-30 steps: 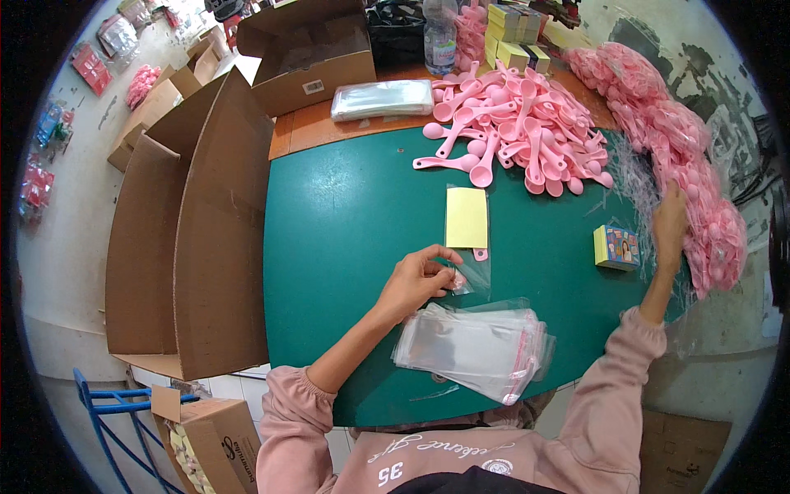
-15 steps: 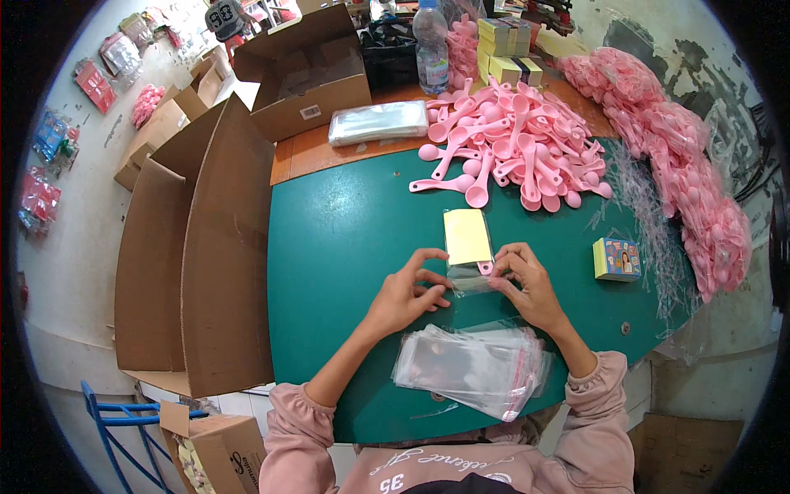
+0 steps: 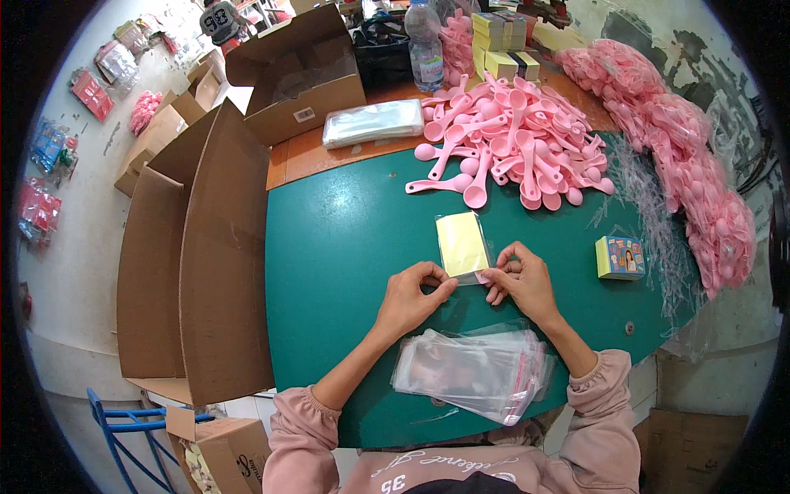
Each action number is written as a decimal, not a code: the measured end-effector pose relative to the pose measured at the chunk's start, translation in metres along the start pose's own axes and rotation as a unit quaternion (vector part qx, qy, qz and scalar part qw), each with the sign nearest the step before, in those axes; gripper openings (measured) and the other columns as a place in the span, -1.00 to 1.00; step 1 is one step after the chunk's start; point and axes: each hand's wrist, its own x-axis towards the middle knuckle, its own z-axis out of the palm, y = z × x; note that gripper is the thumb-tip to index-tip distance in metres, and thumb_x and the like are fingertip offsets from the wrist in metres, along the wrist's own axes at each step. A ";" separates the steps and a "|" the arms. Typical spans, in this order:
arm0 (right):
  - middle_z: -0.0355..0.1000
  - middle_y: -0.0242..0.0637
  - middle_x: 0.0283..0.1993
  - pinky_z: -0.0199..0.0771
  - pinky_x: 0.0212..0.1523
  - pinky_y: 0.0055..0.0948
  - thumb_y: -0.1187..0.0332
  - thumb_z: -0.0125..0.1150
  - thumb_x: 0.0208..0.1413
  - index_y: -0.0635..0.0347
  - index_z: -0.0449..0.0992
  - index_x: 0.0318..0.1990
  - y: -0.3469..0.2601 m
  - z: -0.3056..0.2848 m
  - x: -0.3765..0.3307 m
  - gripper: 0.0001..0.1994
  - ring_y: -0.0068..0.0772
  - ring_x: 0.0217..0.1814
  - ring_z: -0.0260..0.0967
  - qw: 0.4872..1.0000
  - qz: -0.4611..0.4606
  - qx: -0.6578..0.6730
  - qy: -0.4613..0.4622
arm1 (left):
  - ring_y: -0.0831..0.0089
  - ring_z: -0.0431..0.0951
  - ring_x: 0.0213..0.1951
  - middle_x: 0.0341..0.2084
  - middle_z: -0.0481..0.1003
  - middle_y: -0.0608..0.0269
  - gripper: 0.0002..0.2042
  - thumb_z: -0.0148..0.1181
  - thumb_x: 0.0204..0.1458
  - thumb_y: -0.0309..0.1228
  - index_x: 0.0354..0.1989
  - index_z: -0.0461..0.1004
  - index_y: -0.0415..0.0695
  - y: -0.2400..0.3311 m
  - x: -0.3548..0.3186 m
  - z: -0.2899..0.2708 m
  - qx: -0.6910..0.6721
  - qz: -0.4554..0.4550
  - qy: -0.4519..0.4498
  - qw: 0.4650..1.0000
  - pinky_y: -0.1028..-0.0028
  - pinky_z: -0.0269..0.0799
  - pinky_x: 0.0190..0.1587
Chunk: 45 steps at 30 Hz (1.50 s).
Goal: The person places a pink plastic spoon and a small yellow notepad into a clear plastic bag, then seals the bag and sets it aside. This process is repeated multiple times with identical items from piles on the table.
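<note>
1. At the centre of the frame a yellow packet (image 3: 462,244) in a clear sleeve lies flat on the green surface (image 3: 346,239), its lower edge pinched from both sides.
2. The left hand (image 3: 411,295) grips the packet's lower left corner with curled fingers; the right hand (image 3: 518,276) pinches the lower right corner, fingers close together.
3. Bare green room lies left of the packet, up to the surface's curved left edge.
4. Just below the hands, a stack of clear bags (image 3: 473,370) with a red strip sits near the surface's front edge.
5. Right of centre stands a small yellow box (image 3: 620,257) with a coloured picture.
6. Above, a heap of pink spoons (image 3: 514,148) spreads; bagged pink spoons (image 3: 699,165) line the right edge.
7. At left, open cardboard boxes (image 3: 197,255) stand against the surface.
</note>
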 end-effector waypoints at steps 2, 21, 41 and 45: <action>0.40 -0.21 -0.57 0.39 -0.71 -0.63 0.48 0.18 -0.02 0.28 0.26 -0.48 0.000 0.001 -0.001 -0.81 -0.54 -0.63 0.39 1.000 0.005 -0.019 0.016 | 0.59 0.51 -0.44 -0.51 0.48 0.27 -0.83 0.20 -0.06 -0.43 -0.39 0.40 -0.27 0.003 -0.002 0.000 -0.013 -0.007 0.004 1.000 0.61 0.46 -0.40; 0.39 -0.12 -0.41 0.37 -0.32 -0.35 0.33 0.19 -0.06 0.28 0.41 -0.13 -0.014 -0.034 0.042 -0.67 -0.26 -0.37 0.37 0.884 -0.252 -0.363 0.150 | 0.53 0.48 -0.32 -0.21 0.44 0.23 -0.63 0.14 -0.09 -0.55 -0.03 0.34 -0.15 -0.011 0.001 -0.018 -0.019 0.062 0.082 0.995 0.58 0.48 -0.50; 0.37 -0.26 -0.20 0.35 -0.26 -0.60 0.46 -0.08 0.15 0.32 0.38 -0.17 -0.024 -0.059 0.001 -0.83 -0.59 -0.23 0.30 0.833 -0.395 -0.183 0.342 | 0.29 0.46 -0.49 -0.53 0.40 0.23 -0.88 0.17 -0.11 -0.40 -0.43 0.41 -0.13 0.015 -0.014 0.020 0.090 0.251 -0.198 0.943 0.36 0.35 -0.44; 0.38 -0.29 -0.26 0.35 -0.30 -0.63 0.47 -0.05 0.14 0.33 0.38 -0.19 -0.009 -0.054 0.004 -0.85 -0.60 -0.32 0.32 0.845 -0.358 -0.258 0.302 | 0.31 0.47 -0.46 -0.51 0.43 0.23 -0.87 0.18 -0.11 -0.40 -0.41 0.41 -0.14 0.022 -0.023 0.022 0.224 0.364 -0.156 0.891 0.38 0.37 -0.40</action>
